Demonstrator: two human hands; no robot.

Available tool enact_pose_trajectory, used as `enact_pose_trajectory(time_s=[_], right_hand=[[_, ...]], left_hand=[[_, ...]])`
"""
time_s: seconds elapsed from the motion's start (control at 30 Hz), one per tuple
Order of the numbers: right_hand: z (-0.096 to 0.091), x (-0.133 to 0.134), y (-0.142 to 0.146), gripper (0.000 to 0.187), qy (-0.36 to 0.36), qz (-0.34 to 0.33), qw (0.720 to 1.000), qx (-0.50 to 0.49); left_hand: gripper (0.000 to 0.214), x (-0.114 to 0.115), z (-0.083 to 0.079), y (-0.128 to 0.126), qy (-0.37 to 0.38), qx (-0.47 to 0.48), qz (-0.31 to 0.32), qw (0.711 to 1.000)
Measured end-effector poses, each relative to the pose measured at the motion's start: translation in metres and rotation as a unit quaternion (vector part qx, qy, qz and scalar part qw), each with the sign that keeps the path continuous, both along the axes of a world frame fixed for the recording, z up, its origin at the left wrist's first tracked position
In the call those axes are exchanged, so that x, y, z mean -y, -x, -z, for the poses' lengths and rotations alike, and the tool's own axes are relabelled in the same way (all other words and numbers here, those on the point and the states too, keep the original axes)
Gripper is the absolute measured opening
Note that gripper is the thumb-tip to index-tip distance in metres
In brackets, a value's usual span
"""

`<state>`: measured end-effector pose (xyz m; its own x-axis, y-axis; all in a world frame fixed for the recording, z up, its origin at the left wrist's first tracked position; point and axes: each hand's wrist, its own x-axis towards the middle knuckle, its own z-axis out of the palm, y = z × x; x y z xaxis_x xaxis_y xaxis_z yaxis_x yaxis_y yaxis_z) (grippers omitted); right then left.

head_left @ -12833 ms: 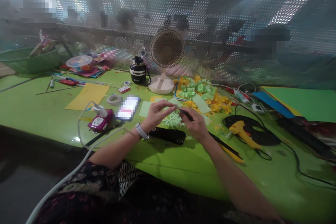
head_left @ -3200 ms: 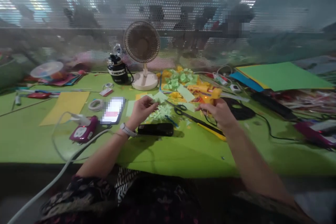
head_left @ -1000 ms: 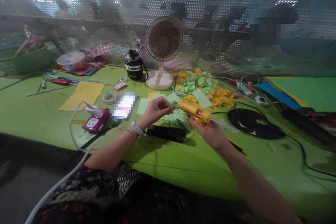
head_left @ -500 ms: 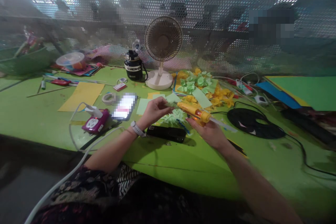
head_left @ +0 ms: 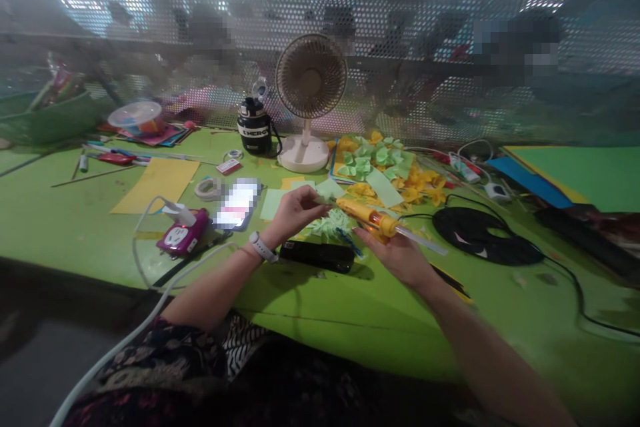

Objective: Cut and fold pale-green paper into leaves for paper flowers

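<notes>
My right hand cradles a yellow hot glue gun across its palm, with a clear glue stick sticking out of the back. The gun's nozzle points left, close to the fingertips of my left hand. Those fingers pinch a small pale green paper piece, mostly hidden by them. Below the hands lies a heap of pale green paper cutouts. A black case sits just beyond my left wrist.
A tray of yellow and green paper flowers lies ahead, beside a white desk fan. A blurred phone, magenta socket and white cable lie left. A black cable coil lies right. A perforated metal screen stands behind the green table.
The glue gun has tilted, its nozzle dipping left toward my left fingertips and its glue stick swinging lower on the right. My left hand has barely moved.
</notes>
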<state>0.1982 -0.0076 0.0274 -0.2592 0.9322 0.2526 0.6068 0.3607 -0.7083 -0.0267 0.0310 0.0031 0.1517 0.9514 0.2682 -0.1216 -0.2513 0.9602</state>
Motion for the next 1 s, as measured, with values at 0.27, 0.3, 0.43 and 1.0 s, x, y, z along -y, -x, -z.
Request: enact_pose_trajectory(time_s=[0.27,0.3,0.43,1.0], right_hand=[[-0.0018,0.0015,-0.0007,0.037,-0.009,0.009,1.0,-0.001],[-0.0014,0.0015,-0.0006,0.037,-0.011,0.009,1.0,-0.001],[-0.0009,0.0022,0.0,0.035,0.003,0.017,1.0,0.01],[-0.0003,-0.0004,-0.0007,0.033,0.0,0.007,1.0,-0.02]], left_hand=[[0.037,0.0013,-0.0025,-0.0008,0.003,-0.006,0.004,1.0],[0.037,0.0016,-0.0029,-0.0008,0.003,-0.006,0.006,1.0],[0.036,0.0016,-0.0022,-0.0003,-0.001,-0.009,0.004,1.0],[0.037,0.0002,0.0006,-0.0004,0.004,-0.019,0.007,1.0]])
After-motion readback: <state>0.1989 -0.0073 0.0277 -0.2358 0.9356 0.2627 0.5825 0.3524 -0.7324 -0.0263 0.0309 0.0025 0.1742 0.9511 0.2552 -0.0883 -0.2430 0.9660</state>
